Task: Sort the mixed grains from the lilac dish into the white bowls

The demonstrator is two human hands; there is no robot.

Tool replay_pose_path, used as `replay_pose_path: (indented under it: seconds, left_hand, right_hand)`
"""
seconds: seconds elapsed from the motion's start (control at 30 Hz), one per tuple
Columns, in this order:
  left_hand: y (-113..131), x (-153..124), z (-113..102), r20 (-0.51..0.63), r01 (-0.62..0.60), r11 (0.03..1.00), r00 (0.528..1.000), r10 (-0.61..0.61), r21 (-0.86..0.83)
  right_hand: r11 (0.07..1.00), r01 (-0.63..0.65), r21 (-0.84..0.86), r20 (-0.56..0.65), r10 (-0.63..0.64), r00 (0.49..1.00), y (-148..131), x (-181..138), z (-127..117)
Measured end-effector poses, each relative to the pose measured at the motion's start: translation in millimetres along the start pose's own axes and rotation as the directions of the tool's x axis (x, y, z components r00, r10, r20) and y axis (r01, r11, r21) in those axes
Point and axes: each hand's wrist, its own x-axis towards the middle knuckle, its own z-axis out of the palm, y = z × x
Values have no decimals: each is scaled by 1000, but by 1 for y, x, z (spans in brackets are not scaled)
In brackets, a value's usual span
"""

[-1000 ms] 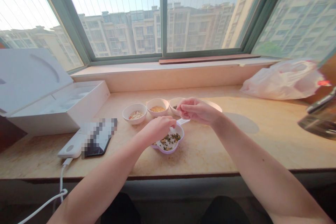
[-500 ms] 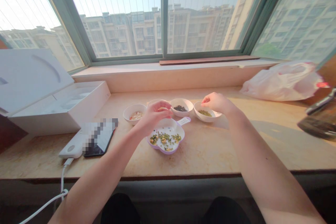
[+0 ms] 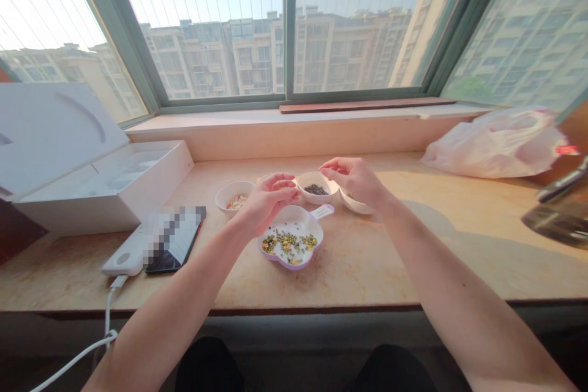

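Note:
My left hand [image 3: 272,197] hovers over the far rim of a white, lilac-edged dish [image 3: 294,214] with a short handle, its fingers loosely curled and apart from the thumb. Mixed green, yellow and dark beans lie scattered in that dish. My right hand [image 3: 356,179] is above the gap between a bowl of dark beans [image 3: 316,188] and a bowl of green beans [image 3: 356,203], which it partly covers. Its fingertips are drawn together; whatever they hold is too small to see. A bowl of pale, flaky pieces [image 3: 235,197] sits left, and another bowl is mostly hidden behind my left hand.
On the left stand an open white box [image 3: 151,174], a phone [image 3: 177,248] and a white power bank [image 3: 124,257] with a cable [image 3: 108,309]. A plastic bag [image 3: 496,144] and a dark glass vessel [image 3: 560,214] are at the right. Windows rise behind the counter [image 3: 358,275].
My right hand has lifted out of the green bean bowl and shifted left toward the dark bean bowl. My left hand has barely moved, its fingers slightly more apart.

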Motion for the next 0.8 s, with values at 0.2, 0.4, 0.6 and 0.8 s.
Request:
replay_pose_path:
  seconds: [0.2, 0.4, 0.6, 0.8]
  left_hand:
    - [-6, 3, -2, -48, -8, 1000, 999, 10, 29]
    - [-15, 4, -2, -149, 1, 992, 989, 18, 127]
    - [-18, 4, -3, -88, -37, 905, 993, 82, 424]
    - [-23, 0, -7, 148, -180, 336, 982, 118, 925]
  right_hand:
    - [946, -73, 317, 251, -10, 968, -20, -17, 38]
    - [962, -85, 260, 225, 25, 974, -8, -19, 56]
    - [984, 119, 136, 152, -140, 978, -9, -16, 52]
    - [971, 33, 237, 161, -73, 984, -16, -14, 41]
